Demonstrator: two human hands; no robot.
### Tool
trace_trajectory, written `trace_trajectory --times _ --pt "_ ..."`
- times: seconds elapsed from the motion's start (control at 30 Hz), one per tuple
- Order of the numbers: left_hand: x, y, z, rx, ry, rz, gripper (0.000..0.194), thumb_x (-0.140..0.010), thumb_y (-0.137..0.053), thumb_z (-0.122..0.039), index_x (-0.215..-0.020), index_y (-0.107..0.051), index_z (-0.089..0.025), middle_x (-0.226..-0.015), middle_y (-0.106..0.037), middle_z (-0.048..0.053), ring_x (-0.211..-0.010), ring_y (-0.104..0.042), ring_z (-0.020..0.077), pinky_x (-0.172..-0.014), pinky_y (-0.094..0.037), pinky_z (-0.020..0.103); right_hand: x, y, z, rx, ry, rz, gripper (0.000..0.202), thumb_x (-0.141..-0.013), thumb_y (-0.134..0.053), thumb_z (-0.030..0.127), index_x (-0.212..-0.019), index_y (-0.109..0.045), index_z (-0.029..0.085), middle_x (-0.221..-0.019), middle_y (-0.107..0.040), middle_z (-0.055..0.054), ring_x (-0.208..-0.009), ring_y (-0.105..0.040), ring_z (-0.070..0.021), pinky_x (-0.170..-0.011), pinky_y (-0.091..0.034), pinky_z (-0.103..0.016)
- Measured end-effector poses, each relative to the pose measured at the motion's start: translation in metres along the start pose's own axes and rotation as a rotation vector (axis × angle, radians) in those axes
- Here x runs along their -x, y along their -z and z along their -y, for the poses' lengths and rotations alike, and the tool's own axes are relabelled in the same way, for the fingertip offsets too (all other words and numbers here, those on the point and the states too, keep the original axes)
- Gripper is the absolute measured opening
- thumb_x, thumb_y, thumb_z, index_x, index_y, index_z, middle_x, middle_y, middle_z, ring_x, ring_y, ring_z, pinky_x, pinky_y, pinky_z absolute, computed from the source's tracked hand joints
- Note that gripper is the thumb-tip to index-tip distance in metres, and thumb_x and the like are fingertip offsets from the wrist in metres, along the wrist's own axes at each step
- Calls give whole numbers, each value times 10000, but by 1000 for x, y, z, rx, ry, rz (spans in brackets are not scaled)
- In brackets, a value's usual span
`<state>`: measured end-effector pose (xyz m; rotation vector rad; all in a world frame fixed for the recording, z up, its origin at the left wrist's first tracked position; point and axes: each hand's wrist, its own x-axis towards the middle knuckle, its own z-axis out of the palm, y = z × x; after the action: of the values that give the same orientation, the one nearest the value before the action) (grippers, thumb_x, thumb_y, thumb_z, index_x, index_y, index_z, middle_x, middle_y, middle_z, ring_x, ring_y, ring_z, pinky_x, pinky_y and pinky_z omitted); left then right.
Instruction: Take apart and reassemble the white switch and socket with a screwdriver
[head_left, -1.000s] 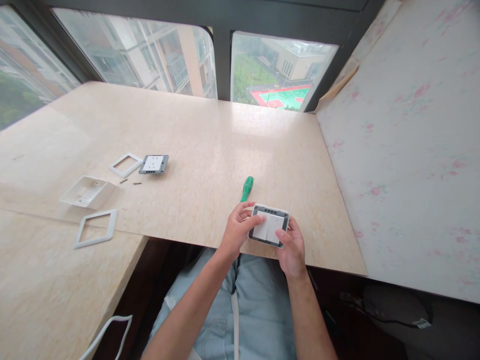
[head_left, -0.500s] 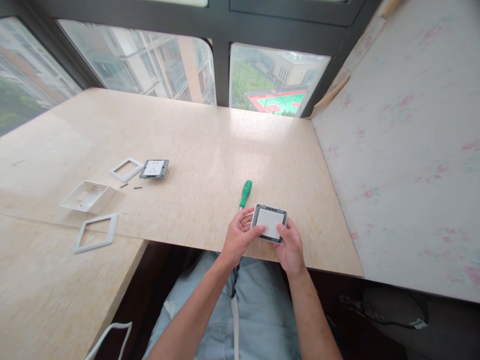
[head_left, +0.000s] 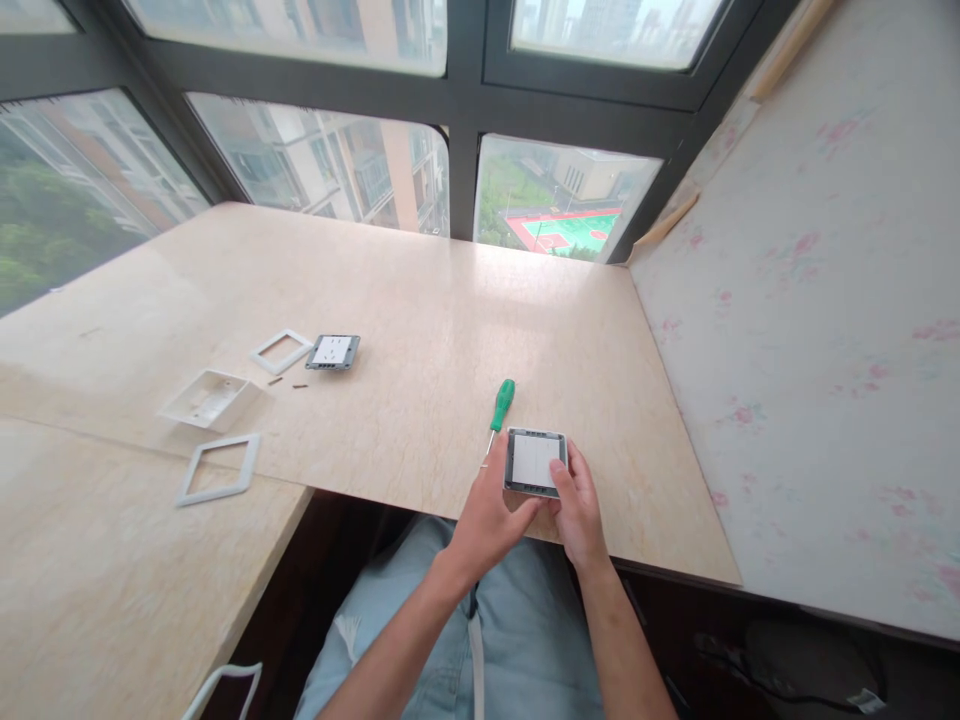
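The switch panel (head_left: 535,460) is held over the near edge of the worktop (head_left: 420,330), right of centre. From the left lie a white box (head_left: 208,400), near frame (head_left: 216,494), far frame (head_left: 294,358), socket panel (head_left: 332,352) and green screwdriver (head_left: 503,405). The left hand (head_left: 487,515) lies against the switch panel's left side, grip impossible to tell; the right hand (head_left: 580,505) pinches its right side.

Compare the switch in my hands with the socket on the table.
The switch is in your right hand, with your left hand at its edge; the socket lies on the table. The switch's white face shows no slots; the socket's shows small ones. The switch's dark border has white showing around it; the socket's has none. Both have white faces framed in dark grey.
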<state>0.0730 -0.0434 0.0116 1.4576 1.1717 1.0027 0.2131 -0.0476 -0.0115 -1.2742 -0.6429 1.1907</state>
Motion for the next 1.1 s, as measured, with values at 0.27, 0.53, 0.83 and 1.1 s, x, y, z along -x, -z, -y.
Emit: trace_trajectory --times 0.27,0.53,0.83,1.1 --pt "-1 -4 11 -76 -28 -17 872 -785 -677 -151 -1562 -286 -212 -1605 -383 123 -1496 -348 296 -1232 -337 482 3 2 -3 290 99 -104 760 -851 -632 603 -1469 -504 180 -1548 -489 -120 -1431 -447 -304 -1155 -401 -471" --pt "2 -15 17 -77 -39 -29 831 -784 -664 -120 -1539 -327 -198 -1579 -425 129 -1476 -390 290 -1227 -346 504 10 6 11 560 195 -177 757 -851 -580 607 -1393 -583 78 -1496 -538 -167 -1418 -464 -312 -1200 -332 -470" --pt "-6 -18 21 -130 -58 6 809 -811 -631 -128 -1546 -295 -178 -1570 -430 155 -1439 -443 315 -1197 -380 542 -1 11 8 677 214 -216 711 -826 -583 596 -1323 -636 90 -1432 -595 -187 -1338 -538 -323 -1153 -384 -482" --pt "-18 -4 19 -272 -126 86 860 -812 -695 -227 -1542 -255 -107 -1604 -333 223 -1513 -295 348 -1241 -281 555 -13 11 -2 787 392 -195 630 -879 -504 579 -1303 -622 129 -1340 -638 -191 -1242 -576 -328 -1095 -410 -528"
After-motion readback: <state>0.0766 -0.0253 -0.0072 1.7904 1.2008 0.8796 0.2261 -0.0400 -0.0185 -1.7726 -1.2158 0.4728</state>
